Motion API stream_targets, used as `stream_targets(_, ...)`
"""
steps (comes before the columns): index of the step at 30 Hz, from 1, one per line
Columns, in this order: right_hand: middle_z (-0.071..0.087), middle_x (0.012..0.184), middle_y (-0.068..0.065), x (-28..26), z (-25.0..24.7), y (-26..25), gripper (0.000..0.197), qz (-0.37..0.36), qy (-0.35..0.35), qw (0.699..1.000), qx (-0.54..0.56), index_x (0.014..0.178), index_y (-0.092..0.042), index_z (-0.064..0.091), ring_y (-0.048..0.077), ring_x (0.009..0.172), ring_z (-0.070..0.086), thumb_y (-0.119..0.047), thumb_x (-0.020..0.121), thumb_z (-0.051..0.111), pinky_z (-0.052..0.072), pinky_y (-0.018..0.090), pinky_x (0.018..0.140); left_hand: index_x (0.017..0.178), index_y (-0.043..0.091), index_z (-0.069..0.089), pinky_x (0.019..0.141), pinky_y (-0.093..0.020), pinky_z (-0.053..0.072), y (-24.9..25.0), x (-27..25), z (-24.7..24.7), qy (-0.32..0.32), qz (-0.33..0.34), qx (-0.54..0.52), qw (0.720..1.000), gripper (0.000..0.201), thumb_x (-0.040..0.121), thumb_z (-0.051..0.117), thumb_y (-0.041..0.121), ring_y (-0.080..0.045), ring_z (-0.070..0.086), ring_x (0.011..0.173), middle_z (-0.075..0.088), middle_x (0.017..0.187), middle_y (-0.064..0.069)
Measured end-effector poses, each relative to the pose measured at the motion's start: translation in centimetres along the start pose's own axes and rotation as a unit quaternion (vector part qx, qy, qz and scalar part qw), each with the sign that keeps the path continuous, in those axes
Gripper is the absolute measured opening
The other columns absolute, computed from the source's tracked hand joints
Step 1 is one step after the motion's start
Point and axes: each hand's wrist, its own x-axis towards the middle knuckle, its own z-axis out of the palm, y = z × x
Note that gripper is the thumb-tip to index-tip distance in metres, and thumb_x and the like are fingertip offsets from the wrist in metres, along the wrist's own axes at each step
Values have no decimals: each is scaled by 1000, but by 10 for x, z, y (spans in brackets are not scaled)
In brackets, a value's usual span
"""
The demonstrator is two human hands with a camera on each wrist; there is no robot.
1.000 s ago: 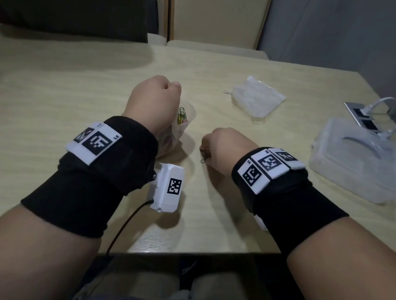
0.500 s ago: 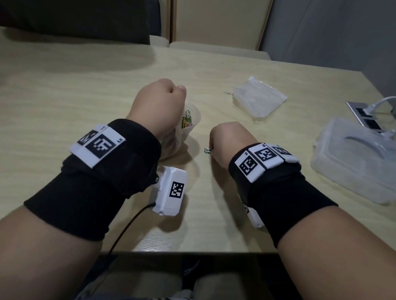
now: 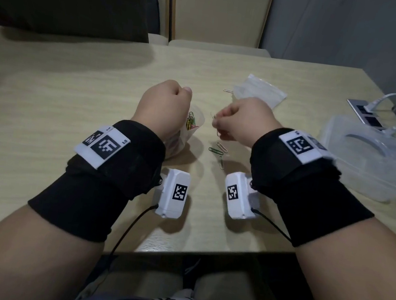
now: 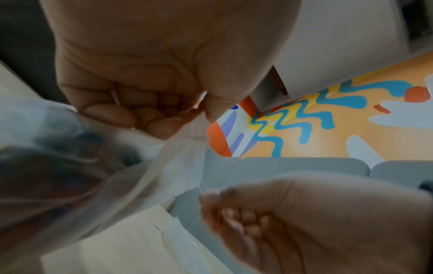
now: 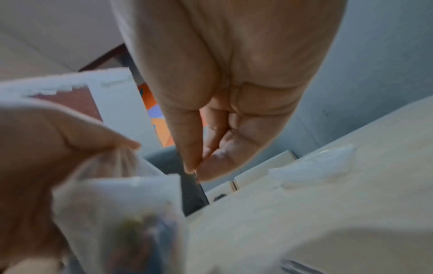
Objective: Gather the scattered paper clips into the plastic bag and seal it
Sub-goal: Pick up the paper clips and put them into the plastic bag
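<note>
Setting: pale wood-grain worktop (image 3: 47, 93) in front of us, with chairs beyond its far edge and a grey wall at the right.
Left hand: our left hand (image 3: 163, 105) is curled, gripping the rim of the plastic bag (image 3: 190, 133) and holding its mouth up toward the right.
Bag contents: coloured clips (image 3: 191, 123) already show through the clear film, so we judge the gathering partly done.
Loose clips: three paper clips on the worktop (image 3: 218, 151) lie between our wrists, just right of the bag; one more far clip (image 3: 228, 91) lies beside a spare flat bag (image 3: 261, 90).
Right hand: our right hand (image 3: 244, 120) pinches a held clip (image 3: 217, 124) between thumb and fingertips, close to the bag's mouth but not over it.
Right side: a clear lidded container (image 3: 366, 158) stands near the edge, with a socket plate (image 3: 365, 113) and white cables behind it.
Step in hand: carrying one clip to the bag.
Next move: we judge it calls for moving the pinch left over the opening, letting go above the mouth, then returning for the loose ones; sealing comes last.
</note>
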Motion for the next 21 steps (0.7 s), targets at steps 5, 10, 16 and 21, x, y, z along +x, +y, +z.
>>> stream_targets(5,71,82,18,-7,-1,-27,17,-4,-25,994,109,88,5,71,29,77,72,-11,82,75,61,39,80,72,10,48,69,-33,36,5,-2,3,-6,7,3,1000,34,98,41,30,-27,47,79,45,67,0)
stream_targets(10,74,83,13,1,1,-24,30,-46,15,999,26,91,3,71,28,79,74,-25,90,61,60,42,79,67,13,44,70,-33,36,4,0,1,2,5,-10,1000,36,98,41,30,-27,47,79,45,66,0)
stream_targets(16,65,73,4,-3,-7,6,22,33,-99,939,-327,83,-7,67,23,69,63,-29,84,71,51,27,65,63,13,39,71,-35,38,2,3,0,4,1,-27,1000,38,97,41,29,-27,45,77,42,65,-1)
stream_targets(21,65,77,7,7,13,28,23,38,-117,910,-396,80,-11,63,29,78,65,-30,77,76,43,25,59,63,14,40,70,-34,37,2,2,1,-1,-2,-30,1000,38,97,41,30,-27,46,77,43,65,-1)
